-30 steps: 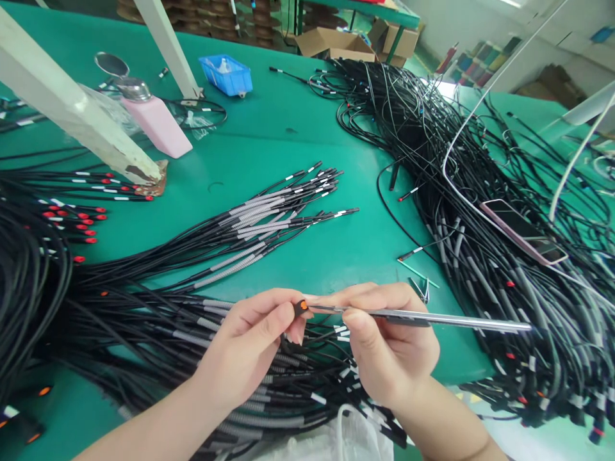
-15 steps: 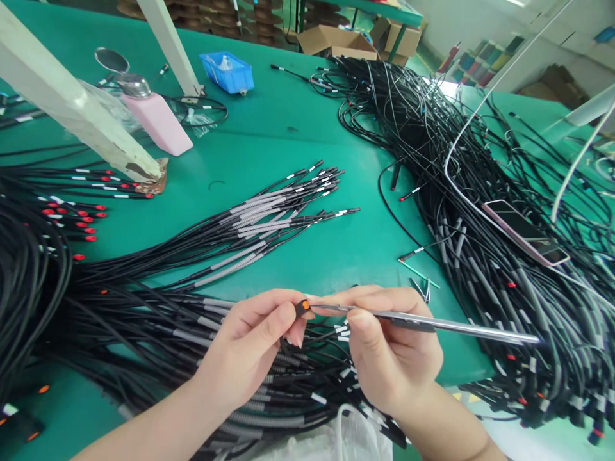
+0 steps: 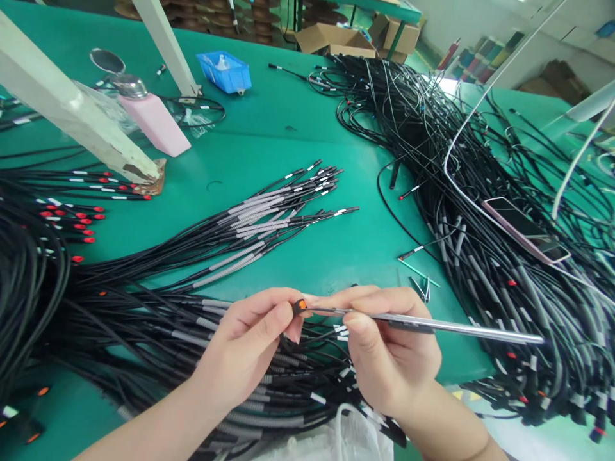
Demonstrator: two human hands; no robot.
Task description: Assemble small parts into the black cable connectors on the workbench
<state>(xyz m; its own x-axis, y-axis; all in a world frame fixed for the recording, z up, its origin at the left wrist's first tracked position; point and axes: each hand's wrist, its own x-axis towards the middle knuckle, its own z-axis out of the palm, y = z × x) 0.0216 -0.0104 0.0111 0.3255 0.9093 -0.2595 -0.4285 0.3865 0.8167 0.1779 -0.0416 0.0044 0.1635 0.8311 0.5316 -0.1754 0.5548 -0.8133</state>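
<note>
My left hand (image 3: pixel 245 349) pinches the black end of a cable with an orange cap (image 3: pixel 301 306) between thumb and fingers, low in the middle of the view. My right hand (image 3: pixel 389 349) grips long metal tweezers (image 3: pixel 446 326), their tips touching the orange cap and their handle pointing right. Beneath both hands lies a bundle of black cables (image 3: pixel 158 320) with grey sleeves and white tags.
A green table (image 3: pixel 269 141) carries a fanned group of cables (image 3: pixel 278 205), a big tangled cable heap (image 3: pixel 456 192) with a phone (image 3: pixel 526 230) on it, a pink dispenser bottle (image 3: pixel 151 118), a blue tray (image 3: pixel 225 70), white frame legs (image 3: pixel 72 109) and red-capped cables (image 3: pixel 72 214) at left.
Both hands stay almost still; the tweezers' tips and the orange cap have shifted very slightly left. The view has moved a little.
</note>
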